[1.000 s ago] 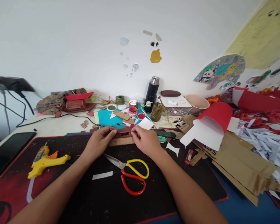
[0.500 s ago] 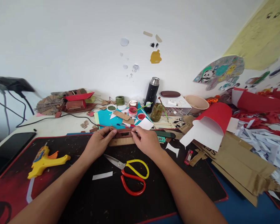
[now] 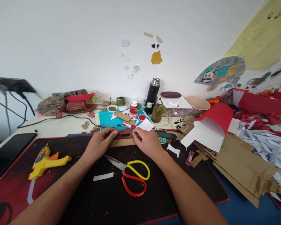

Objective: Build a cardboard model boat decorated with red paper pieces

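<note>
- Red strip has shifted slightly; left hand and right hand nearly unmoved
- Both hands: fingertips pinching strip, at far side of brown cardboard
- Status: strip positioned, not yet released; whether fixed, cannot tell

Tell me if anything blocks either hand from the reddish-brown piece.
Nothing visible does: the left hand and right hand are at opposite ends of the reddish-brown piece. The scissors lie nearer the wearer, outside that gap.
</note>
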Demonstrator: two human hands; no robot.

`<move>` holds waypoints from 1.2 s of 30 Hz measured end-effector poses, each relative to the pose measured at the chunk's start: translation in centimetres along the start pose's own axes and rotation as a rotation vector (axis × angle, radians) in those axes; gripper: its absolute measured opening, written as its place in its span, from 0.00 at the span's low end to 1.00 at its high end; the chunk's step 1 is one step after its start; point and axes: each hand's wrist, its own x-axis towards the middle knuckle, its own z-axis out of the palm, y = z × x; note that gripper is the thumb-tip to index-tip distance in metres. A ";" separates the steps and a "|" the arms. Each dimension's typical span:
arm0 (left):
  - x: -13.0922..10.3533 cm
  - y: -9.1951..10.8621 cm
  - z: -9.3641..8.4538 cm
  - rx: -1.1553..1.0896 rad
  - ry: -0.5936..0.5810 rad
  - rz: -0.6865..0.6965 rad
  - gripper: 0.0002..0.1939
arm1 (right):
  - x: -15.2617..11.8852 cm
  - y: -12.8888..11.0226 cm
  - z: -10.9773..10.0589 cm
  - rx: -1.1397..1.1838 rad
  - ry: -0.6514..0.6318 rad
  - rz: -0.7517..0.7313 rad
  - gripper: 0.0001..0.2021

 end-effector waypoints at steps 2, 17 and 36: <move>-0.1 0.1 0.0 -0.023 0.002 0.000 0.24 | 0.0 0.0 -0.1 0.002 -0.002 -0.002 0.07; -0.1 -0.1 0.2 -0.040 0.008 0.001 0.23 | 0.0 0.0 -0.2 0.012 -0.024 0.009 0.08; -0.1 0.0 0.3 -0.030 0.012 -0.018 0.23 | 0.0 -0.3 0.0 -0.015 -0.010 0.027 0.08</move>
